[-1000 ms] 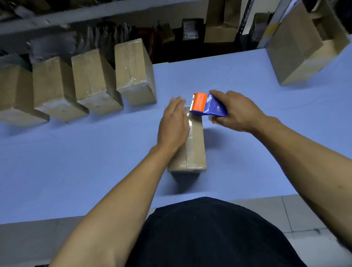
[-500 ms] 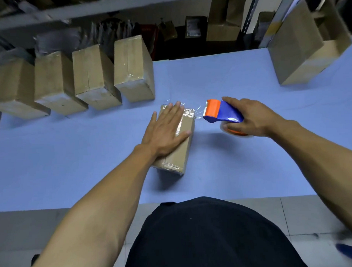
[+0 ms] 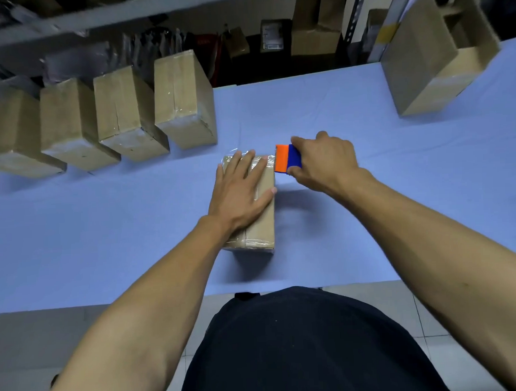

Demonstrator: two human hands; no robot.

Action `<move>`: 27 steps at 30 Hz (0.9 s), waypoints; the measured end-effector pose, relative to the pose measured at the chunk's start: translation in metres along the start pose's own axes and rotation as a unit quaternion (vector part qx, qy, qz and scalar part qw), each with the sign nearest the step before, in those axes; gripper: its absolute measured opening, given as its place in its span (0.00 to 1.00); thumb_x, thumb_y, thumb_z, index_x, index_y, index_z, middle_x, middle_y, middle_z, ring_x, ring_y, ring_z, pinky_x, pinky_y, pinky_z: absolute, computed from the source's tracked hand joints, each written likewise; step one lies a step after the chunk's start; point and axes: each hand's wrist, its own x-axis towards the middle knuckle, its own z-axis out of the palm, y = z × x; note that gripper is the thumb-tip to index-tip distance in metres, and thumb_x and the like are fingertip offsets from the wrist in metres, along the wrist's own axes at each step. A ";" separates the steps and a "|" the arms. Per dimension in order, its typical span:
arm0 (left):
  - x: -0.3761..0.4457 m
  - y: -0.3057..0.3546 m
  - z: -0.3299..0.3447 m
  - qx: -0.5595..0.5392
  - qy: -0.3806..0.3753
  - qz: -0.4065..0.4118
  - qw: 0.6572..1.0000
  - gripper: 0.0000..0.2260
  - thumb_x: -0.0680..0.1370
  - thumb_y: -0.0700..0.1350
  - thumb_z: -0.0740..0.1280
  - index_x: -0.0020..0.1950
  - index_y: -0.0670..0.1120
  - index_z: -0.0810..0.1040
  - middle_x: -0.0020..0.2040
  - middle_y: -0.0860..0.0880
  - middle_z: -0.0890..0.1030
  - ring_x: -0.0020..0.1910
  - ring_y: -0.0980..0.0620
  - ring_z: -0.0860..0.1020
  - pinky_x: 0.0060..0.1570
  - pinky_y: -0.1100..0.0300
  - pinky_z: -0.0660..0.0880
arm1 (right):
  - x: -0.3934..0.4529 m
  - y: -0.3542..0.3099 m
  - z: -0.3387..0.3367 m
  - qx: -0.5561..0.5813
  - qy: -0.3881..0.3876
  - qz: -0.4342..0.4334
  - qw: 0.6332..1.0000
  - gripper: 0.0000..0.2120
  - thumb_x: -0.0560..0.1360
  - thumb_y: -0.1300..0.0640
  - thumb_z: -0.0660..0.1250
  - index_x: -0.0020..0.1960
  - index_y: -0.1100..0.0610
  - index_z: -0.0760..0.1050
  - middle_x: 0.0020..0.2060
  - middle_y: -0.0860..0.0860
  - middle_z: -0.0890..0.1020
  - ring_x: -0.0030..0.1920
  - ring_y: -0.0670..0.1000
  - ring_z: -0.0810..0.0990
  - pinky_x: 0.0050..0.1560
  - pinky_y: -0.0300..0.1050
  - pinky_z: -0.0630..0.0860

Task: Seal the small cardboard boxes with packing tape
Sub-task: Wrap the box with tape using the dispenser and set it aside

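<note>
Blue cloth-covered table (image 3: pixel 368 209), shelving behind. Right hand (image 3: pixel 325 160) clamps the orange-and-blue tape dispenser (image 3: pixel 287 158) at the small box (image 3: pixel 259 213) far right corner; left hand (image 3: pixel 239 190) lies flat on its glossy taped top. Likely finishing a strip (next: tear, press end down). Four sealed boxes (image 3: pixel 180 98) stand left of the box.

A blue-covered table (image 3: pixel 397 208) fronts dim metal shelving (image 3: pixel 104 18) — cluttered; pale tiled floor (image 3: pixel 448 329) below.
</note>
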 end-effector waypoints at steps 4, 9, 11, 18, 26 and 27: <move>-0.001 0.004 0.006 0.002 0.009 -0.018 1.000 0.30 0.80 0.62 0.56 0.80 0.52 0.60 0.81 0.50 0.56 0.80 0.46 0.50 0.76 0.40 0.48 | 0.006 -0.022 0.004 -0.020 0.014 0.048 0.999 0.14 0.75 0.51 0.68 0.58 0.54 0.74 0.52 0.58 0.75 0.41 0.61 0.74 0.43 0.48 0.64; -0.005 0.003 0.008 0.003 0.018 -0.026 0.999 0.31 0.79 0.64 0.54 0.80 0.53 0.59 0.81 0.50 0.55 0.80 0.47 0.49 0.76 0.42 0.46 | 0.005 -0.024 0.041 0.083 -0.042 0.115 0.989 0.19 0.78 0.54 0.66 0.67 0.57 0.68 0.59 0.61 0.72 0.54 0.64 0.77 0.45 0.50 0.66; -0.005 0.002 0.006 -0.022 0.015 -0.031 0.999 0.30 0.80 0.63 0.57 0.80 0.53 0.59 0.82 0.51 0.53 0.81 0.48 0.48 0.76 0.44 0.44 | 0.002 -0.020 0.052 0.123 -0.050 0.126 0.983 0.24 0.77 0.60 0.65 0.71 0.58 0.64 0.60 0.63 0.70 0.55 0.65 0.75 0.45 0.50 0.66; -0.006 -0.001 -0.002 -0.279 0.117 -0.089 0.949 0.28 0.77 0.44 0.71 0.76 0.48 0.67 0.80 0.48 0.58 0.79 0.53 0.55 0.72 0.70 0.54 | 0.003 -0.015 0.085 0.239 -0.018 0.066 0.969 0.24 0.77 0.64 0.62 0.71 0.51 0.71 0.56 0.57 0.77 0.49 0.53 0.72 0.48 0.38 0.69; 0.007 -0.005 -0.012 -0.444 0.191 -0.336 0.809 0.18 0.77 0.45 0.71 0.66 0.46 0.77 0.61 0.52 0.80 0.57 0.55 0.80 0.54 0.65 0.75 | 0.007 -0.026 0.067 0.369 0.072 0.158 0.913 0.15 0.78 0.60 0.60 0.60 0.56 0.81 0.55 0.53 0.84 0.56 0.55 0.79 0.52 0.42 0.71; 0.010 -0.006 -0.014 -0.442 0.184 -0.348 0.806 0.15 0.77 0.46 0.71 0.64 0.46 0.79 0.57 0.53 0.81 0.54 0.56 0.80 0.50 0.67 0.74 | 0.008 -0.032 0.061 0.421 0.069 0.162 0.890 0.14 0.79 0.59 0.60 0.58 0.55 0.83 0.54 0.49 0.85 0.54 0.51 0.80 0.53 0.39 0.72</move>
